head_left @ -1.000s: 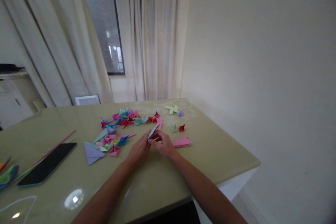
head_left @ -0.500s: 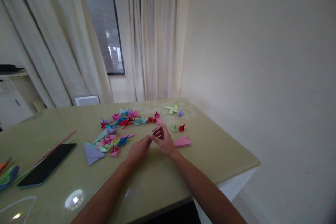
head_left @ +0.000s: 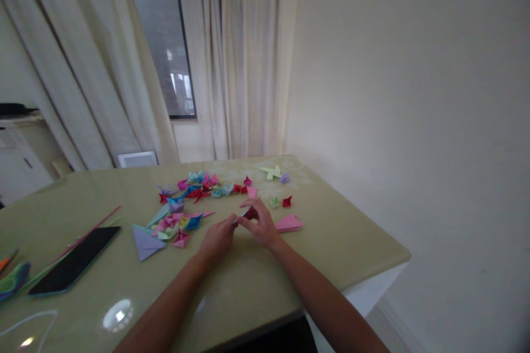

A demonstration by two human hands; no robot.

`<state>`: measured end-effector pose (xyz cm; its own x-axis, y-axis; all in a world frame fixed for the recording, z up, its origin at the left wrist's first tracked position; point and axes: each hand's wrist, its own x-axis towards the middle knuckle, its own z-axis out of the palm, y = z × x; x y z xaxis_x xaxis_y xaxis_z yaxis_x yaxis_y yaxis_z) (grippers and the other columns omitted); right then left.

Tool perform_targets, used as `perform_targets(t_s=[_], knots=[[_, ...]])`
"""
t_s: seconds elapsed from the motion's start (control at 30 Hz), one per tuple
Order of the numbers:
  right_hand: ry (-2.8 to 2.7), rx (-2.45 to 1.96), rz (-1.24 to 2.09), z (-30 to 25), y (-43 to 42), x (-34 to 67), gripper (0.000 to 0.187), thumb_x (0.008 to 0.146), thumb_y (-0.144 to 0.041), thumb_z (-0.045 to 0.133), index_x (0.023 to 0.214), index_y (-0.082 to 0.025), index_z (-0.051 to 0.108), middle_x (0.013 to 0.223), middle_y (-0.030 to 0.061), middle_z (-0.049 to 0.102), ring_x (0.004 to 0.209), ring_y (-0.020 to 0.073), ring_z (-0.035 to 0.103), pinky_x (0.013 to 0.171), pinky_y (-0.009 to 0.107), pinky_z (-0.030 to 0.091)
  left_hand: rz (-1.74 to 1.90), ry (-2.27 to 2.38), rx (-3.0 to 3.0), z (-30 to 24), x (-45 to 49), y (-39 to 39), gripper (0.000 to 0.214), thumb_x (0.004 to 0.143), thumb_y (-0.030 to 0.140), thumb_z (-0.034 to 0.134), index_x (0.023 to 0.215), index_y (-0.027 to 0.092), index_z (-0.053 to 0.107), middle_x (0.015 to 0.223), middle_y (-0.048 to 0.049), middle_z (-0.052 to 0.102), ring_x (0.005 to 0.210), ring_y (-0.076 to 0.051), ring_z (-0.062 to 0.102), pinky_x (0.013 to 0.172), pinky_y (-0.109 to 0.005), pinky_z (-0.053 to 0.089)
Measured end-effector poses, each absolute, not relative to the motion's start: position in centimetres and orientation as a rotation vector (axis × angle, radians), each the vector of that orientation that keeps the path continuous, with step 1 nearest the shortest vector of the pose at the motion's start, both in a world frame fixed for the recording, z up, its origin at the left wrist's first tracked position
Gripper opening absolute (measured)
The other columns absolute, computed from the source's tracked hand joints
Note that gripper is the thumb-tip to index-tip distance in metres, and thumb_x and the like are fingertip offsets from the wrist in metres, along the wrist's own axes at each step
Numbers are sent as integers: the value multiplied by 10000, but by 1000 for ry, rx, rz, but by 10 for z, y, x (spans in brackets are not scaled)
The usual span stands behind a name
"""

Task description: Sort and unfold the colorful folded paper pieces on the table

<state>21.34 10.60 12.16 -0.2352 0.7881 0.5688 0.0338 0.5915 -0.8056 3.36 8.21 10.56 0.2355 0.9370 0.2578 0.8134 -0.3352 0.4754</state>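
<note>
Between my two hands, over the middle of the table, is a small red piece of folded paper with a pale edge; the fingers cover most of it. My left hand pinches its left end. From the right, my right hand grips it with thumb and curled fingers. Just beyond my right wrist lies a pink folded paper. To the left spreads a pile of small origami pieces in pink, blue, green and red, with a lilac folded triangle at its near side.
A dark tablet and a long pink stick lie at the left. Farther back are a light green origami piece, a lilac one and a small red one. A wall borders the table's right side.
The fingers of my right hand have shifted slightly, and more of the red folded paper shows between my hands. Everything else on the table lies as before.
</note>
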Motion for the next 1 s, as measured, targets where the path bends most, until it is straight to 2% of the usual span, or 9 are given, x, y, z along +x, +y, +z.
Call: perform_targets(t_s=[0.1, 0.2, 0.47, 0.67, 0.77, 0.87, 1.0], knots=[[-1717, -730, 787, 122, 108, 214, 322, 898, -525, 763, 897, -206, 712, 900, 21, 645, 754, 149, 632, 730, 281, 550, 741, 1638, 2261, 106, 34, 82, 228, 1018, 190, 391, 1046, 242, 611, 992, -98, 774, 899, -243, 742, 765, -305, 477], [-1705, -780, 797, 119, 111, 214, 327, 924, -516, 731, 827, -206, 709, 754, -10, 620, 665, 140, 596, 659, 264, 513, 730, 1634, 2254, 106, 34, 83, 236, 1020, 188, 378, 1048, 233, 608, 969, -92, 769, 874, -238, 741, 752, -303, 466], [-1729, -738, 761, 119, 110, 213, 243, 991, -392, 622, 846, -213, 702, 799, -5, 597, 620, 126, 566, 601, 250, 501, 708, 1674, 2253, 110, 37, 80, 250, 1077, 382, 380, 1071, 238, 585, 930, -92, 771, 893, -268, 754, 714, -296, 431], [-1739, -676, 754, 120, 108, 212, 152, 1018, -273, 536, 971, -218, 670, 983, 38, 573, 782, 151, 596, 661, 254, 533, 525, 1797, 2253, 115, 41, 79, 247, 1090, 384, 367, 1107, 222, 553, 946, -102, 783, 915, -275, 762, 690, -296, 400], [-1753, -668, 758, 121, 108, 213, 125, 983, -190, 538, 962, -219, 657, 1004, 37, 566, 826, 159, 602, 722, 272, 540, 512, 1798, 2259, 115, 40, 78, 255, 1104, 383, 321, 1107, 224, 520, 939, -89, 780, 912, -265, 759, 689, -297, 393], [-1756, -684, 732, 122, 109, 215, 200, 863, -55, 535, 884, -211, 658, 989, 37, 568, 859, 170, 598, 758, 284, 531, 464, 1786, 2279, 116, 41, 77, 261, 1110, 389, 298, 1096, 229, 503, 930, -82, 777, 902, -259, 758, 696, -298, 400], [-1744, -718, 692, 122, 110, 216, 243, 793, 0, 526, 791, -199, 666, 979, 45, 566, 906, 180, 599, 797, 294, 520, 344, 1790, 2347, 120, 43, 75, 279, 1115, 382, 278, 1101, 232, 513, 986, -87, 781, 956, -260, 756, 731, -304, 425]])
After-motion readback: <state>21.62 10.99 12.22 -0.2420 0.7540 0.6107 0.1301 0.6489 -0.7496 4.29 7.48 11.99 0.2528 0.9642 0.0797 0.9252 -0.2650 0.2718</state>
